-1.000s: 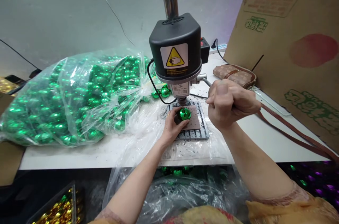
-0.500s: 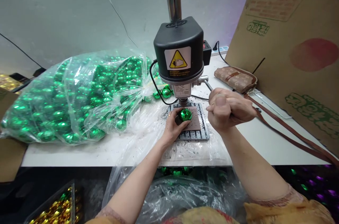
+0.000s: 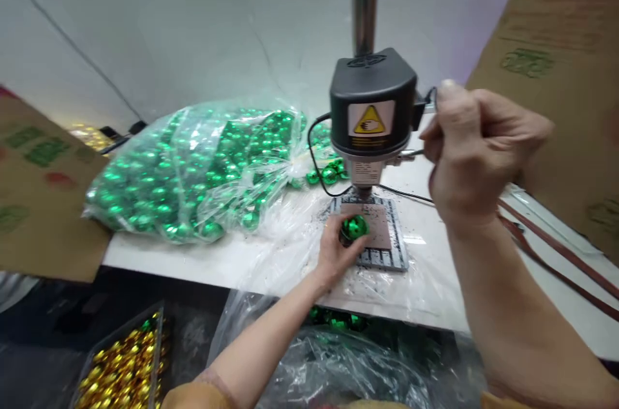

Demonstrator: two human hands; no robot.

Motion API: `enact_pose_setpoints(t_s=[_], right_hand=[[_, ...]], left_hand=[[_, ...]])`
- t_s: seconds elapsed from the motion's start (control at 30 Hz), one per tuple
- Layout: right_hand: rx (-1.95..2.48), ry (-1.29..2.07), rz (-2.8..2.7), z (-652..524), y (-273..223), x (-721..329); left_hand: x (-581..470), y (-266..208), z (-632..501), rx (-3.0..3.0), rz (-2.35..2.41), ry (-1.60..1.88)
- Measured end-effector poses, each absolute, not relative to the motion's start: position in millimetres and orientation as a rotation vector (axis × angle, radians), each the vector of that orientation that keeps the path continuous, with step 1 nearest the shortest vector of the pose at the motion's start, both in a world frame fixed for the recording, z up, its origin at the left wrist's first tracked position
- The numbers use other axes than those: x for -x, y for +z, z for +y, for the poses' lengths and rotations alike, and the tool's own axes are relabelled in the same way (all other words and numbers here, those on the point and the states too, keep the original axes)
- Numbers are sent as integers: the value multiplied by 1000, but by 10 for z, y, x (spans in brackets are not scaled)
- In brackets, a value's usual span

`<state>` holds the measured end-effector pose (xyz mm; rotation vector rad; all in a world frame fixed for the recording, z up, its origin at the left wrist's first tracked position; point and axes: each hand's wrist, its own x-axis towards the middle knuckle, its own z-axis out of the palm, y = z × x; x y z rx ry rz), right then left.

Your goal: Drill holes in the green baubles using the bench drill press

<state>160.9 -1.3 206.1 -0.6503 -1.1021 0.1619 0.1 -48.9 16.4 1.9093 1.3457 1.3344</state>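
Observation:
A shiny green faceted ball is pinched between the thumb and fingers of my left hand. It sits over a pinkish pad on the grooved metal base of a small bench drill press. The ball is below the chuck and a little in front of it. My right hand is closed in a fist round the end of the press's lever, raised to the right of the motor housing. The fist hides most of the lever.
A clear bag of green balls lies to the left on the white table. Cardboard boxes stand at both sides. Below the edge is a bin of gold balls. A brown strap lies at right.
The view has swung left, so the press appears further right. My right hand has risen with the lever. The chuck and the ball are now further apart.

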Motion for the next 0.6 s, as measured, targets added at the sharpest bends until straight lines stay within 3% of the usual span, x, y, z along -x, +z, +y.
enact_pose_setpoints(t_s=[0.13,0.23,0.33,0.5,0.6], right_hand=[[626,114,-1039,40,1997,-1582],[574,106,-1000,70,1969,-1564],[593,110,-997,82,1968,-1565],[591,94,-984,99,1960,-1566],[539,84,-984,133,1949,-1571]], left_hand=[[305,-6,-1237,-2367,1165,1250],[630,-247,-1810,-2845,1094,830],[897,-320,-2109,-2901,1155,502],[1032,55,-1586,-2616,1055,1036],[1046,294,-793,-2326,1295,1206]])
